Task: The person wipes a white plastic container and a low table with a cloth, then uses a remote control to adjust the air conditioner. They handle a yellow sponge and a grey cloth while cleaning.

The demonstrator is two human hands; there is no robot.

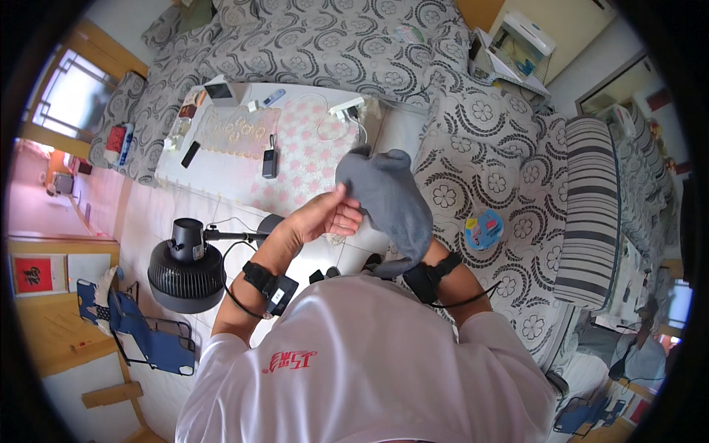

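Observation:
A grey cloth (390,194), soft and rumpled, hangs in front of my chest. It covers my right hand completely, and only the wrist and forearm show below it. How the right fingers sit under the fabric is hidden. My left hand (331,216) is at the cloth's left edge with the palm turned up. Its thumb is spread from the fingers and lies against or just before the fabric; contact is unclear. Each forearm wears a black strap with a small black device, the left device (281,294) and the right device (421,281).
A low table (221,180) ahead holds a power bank (270,162), a phone (190,155) and a power strip (348,106). A black fan (187,271) stands left of my arm. To the right, a patterned sofa (471,160) carries a blue hand fan (484,229). A folding chair (147,326) stands left.

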